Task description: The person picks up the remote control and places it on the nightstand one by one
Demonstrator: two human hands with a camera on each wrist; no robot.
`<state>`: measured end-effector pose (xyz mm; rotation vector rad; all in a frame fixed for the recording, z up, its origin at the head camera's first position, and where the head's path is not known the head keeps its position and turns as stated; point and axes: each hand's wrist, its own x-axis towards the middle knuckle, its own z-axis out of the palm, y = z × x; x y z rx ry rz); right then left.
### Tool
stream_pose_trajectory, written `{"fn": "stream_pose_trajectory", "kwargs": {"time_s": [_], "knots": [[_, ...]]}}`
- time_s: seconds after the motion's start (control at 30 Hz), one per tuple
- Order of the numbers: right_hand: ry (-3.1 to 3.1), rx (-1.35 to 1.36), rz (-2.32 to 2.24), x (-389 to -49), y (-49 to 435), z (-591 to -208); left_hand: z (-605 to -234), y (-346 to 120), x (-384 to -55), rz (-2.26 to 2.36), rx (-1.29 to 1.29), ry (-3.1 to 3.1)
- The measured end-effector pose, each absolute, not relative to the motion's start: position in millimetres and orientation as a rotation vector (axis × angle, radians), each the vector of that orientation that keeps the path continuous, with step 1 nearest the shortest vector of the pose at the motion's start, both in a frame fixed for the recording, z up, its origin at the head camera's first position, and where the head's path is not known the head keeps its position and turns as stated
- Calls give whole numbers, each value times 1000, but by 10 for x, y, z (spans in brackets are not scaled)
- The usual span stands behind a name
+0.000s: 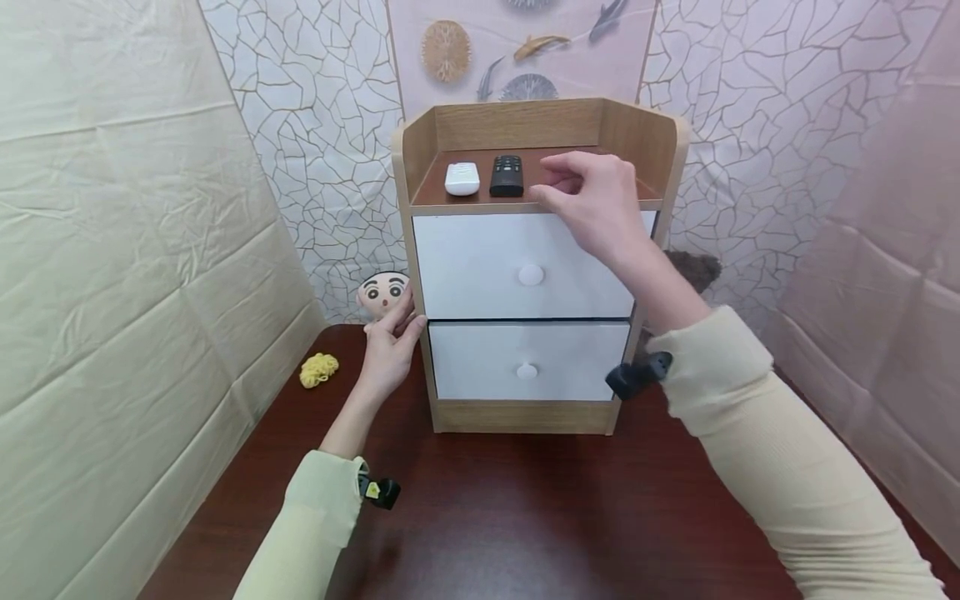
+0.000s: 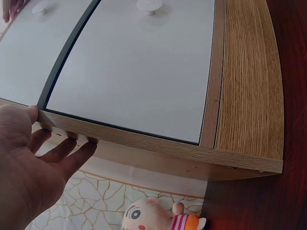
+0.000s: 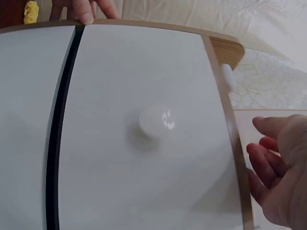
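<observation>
The left hand rests at the side of the drawer cabinet, its fingers loosely extended against the side panel and thumb on the front edge, not closed round it. The right hand hovers by the cabinet top, fingers bent and parted from the thumb, holding nothing, near the black remote; a white object lies beside that. The cabinet stands on the counter.

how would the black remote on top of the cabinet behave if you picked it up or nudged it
The black remote looks hard-cased, so it probably stays stiff when gripped. It lies flat and boxy, so a nudge would likely slide it, not roll it. Being small beside the right hand, it's probably light.
</observation>
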<state>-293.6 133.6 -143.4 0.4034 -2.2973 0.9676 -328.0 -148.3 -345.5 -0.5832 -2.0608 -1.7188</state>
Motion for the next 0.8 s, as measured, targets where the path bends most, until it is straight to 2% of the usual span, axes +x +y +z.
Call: {"fn": "stream_pose_trajectory", "kwargs": {"time_s": [0.4,0.8], "knots": [[-2154,422,977,-2320,2161,-1747,-3456,-1480,-3287,-1709,-579,-2068],[-2195,243,1114,-1874,3053,-2466,-3456,-1484,-3273,-1711,-584,-2071]]}}
